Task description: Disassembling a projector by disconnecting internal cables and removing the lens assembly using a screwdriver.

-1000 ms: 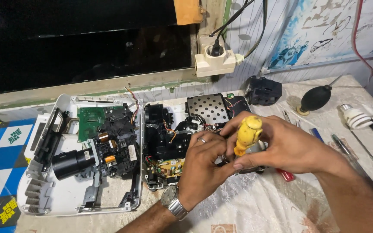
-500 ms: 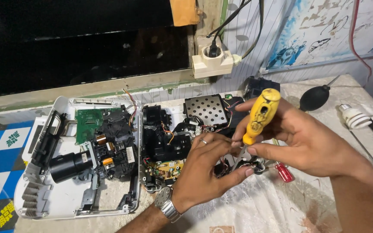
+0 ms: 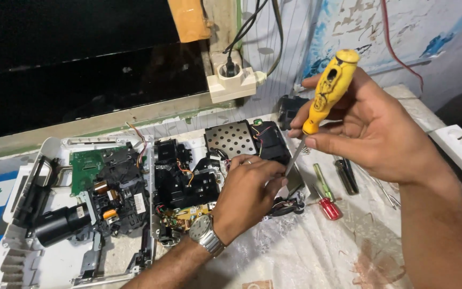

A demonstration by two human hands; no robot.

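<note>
Yellow-handled screwdriver (image 3: 329,92) gripped by right hand (image 3: 372,126), fingers closed round handle, shaft angled down toward left hand (image 3: 247,195), whose curled fingers are pressed on black module (image 3: 188,184); red screwdriver (image 3: 326,199) laid near on bench (image 3: 322,257).

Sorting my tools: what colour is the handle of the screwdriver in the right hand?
Yellow; the screwdriver handle shows plainly in the head view, gripped by the right hand.

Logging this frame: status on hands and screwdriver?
Right hand grips yellow screwdriver, tip angled down. Left hand rests on black module. Red screwdriver lies nearby.
</note>
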